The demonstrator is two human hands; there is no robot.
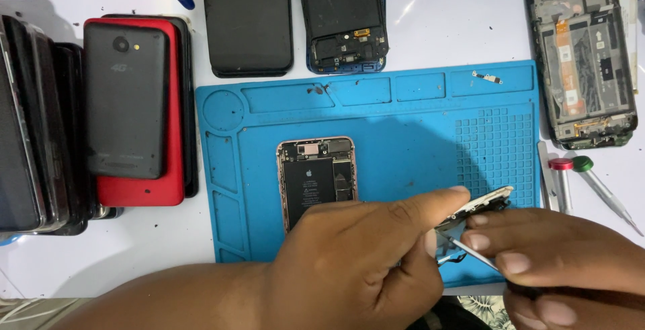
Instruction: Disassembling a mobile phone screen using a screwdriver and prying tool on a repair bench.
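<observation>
1. A blue work mat (403,142) with moulded trays and a grid of small cells covers the middle of the white table (154,256).
2. At the left edge lies a stack of phones (40,121), topped beside it by a dark grey phone (126,98) resting on a red one (144,192).
3. Above the mat lie a black phone (247,21) and an opened phone with a blue rim (342,21); an opened phone frame (581,58) lies at far right.
4. An opened phone (316,179) lies on the mat, its lower end hidden by the left hand (363,263).
5. The left hand is closed in a pinch, thumb and forefinger gripping a small phone part (478,205) held above the mat's lower right.
6. The right hand (557,256) has curled fingers on a thin metal tool (470,253) meeting that part.
7. Two screwdrivers (571,175), red-capped and green-capped, lie just right of the mat.
8. A tiny bracket (487,76) sits in a top tray.
</observation>
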